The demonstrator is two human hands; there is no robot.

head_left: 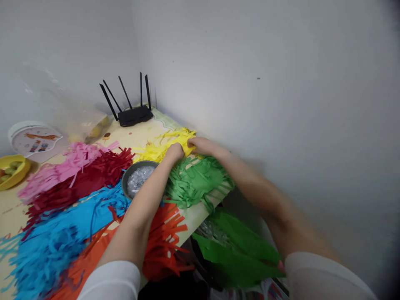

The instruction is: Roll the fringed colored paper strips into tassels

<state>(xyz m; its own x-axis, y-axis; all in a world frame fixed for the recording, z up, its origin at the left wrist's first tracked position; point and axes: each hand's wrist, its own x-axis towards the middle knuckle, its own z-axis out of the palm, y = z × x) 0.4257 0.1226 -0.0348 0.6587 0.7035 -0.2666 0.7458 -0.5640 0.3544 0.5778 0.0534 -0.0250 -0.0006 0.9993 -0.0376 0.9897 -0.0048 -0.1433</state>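
Note:
Both my arms reach across the table to a pile of yellow fringed paper (156, 149) near the wall. My left hand (175, 152) is closed on the yellow paper, its fingers curled and partly hidden. At the pile's right end, my right hand (200, 146) pinches the same paper. Just below my hands lies green fringed paper (195, 179). A grey bowl (125, 186) holding clear, crinkled plastic stands left of my left forearm, which covers part of it.
Pink (79, 160), dark red (84, 180), blue (62, 229) and orange fringed paper (159, 246) spread across the table. A black router (135, 116) stands in the corner. Far left is a yellow fruit bowl (23, 174). Below the table edge hangs a green bag (237, 254).

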